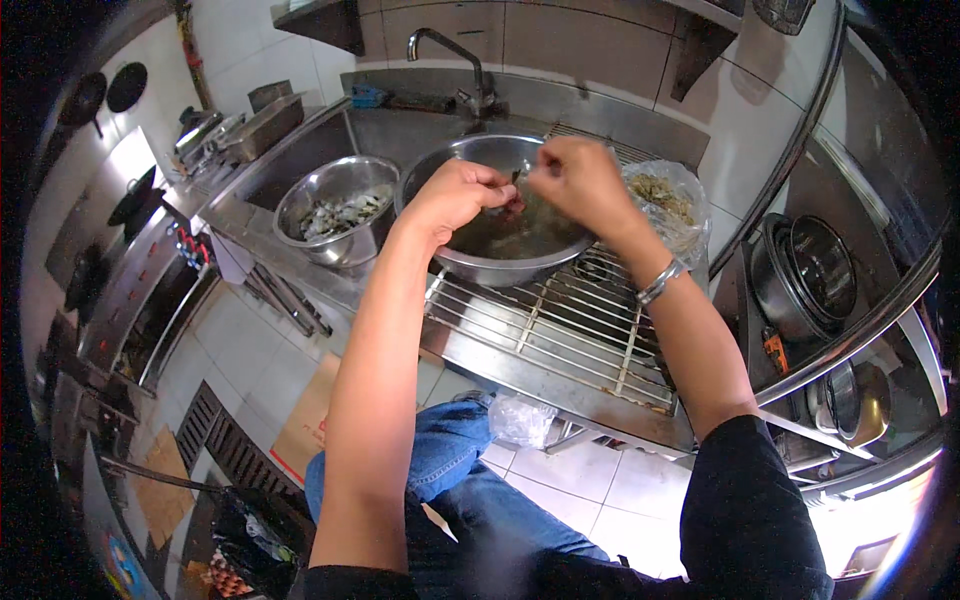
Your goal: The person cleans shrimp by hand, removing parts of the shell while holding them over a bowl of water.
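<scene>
Over a large stainless steel basin (510,271) of murky liquid, my left hand (459,196) pinches a small dark and reddish piece of food (515,196) between thumb and fingertips. My right hand (581,180) is raised just to the right of it, fingers curled and blurred by motion. Whether anything sits in its fingertips cannot be made out. A smaller steel bowl (352,251) to the left holds a heap of wet, pale and dark food pieces (345,214). Right of the basin, partly behind my right forearm, lies a clear plastic bag (694,236) containing yellowish-brown scraps (664,196).
The basin rests on a wire rack (547,322) over a steel sink counter. Behind it rises a faucet (476,71). Metal trays (262,124) stand at the far left. Nested pots (799,270) fill a shelf at right. Flattened cardboard (300,405) lies on the tiled floor.
</scene>
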Demonstrator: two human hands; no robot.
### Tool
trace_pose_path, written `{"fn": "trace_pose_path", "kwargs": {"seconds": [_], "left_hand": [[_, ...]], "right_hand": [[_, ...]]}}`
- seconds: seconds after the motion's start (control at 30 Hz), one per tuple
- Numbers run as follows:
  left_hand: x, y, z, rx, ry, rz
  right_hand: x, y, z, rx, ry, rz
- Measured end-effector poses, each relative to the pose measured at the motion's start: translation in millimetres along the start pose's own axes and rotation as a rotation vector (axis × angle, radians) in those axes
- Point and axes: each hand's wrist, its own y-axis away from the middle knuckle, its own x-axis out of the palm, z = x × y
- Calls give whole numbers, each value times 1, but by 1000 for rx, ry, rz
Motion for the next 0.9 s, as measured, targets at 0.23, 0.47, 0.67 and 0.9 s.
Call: {"fn": "trace_pose_path", "kwargs": {"seconds": [0.23, 0.47, 0.67, 0.9], "left_hand": [[2, -17, 16, -174, -563, -245], [-5, -10, 12, -178, 62, -428], [-13, -15, 20, -71, 247, -423], [-12, -7, -2, 105, 527, -594]], "right_hand": [[-70, 18, -94, 361, 848, 73], [-20, 2, -31, 6, 469, -17], [23, -2, 12, -156, -52, 562], [30, -5, 7, -59, -72, 809]]}}
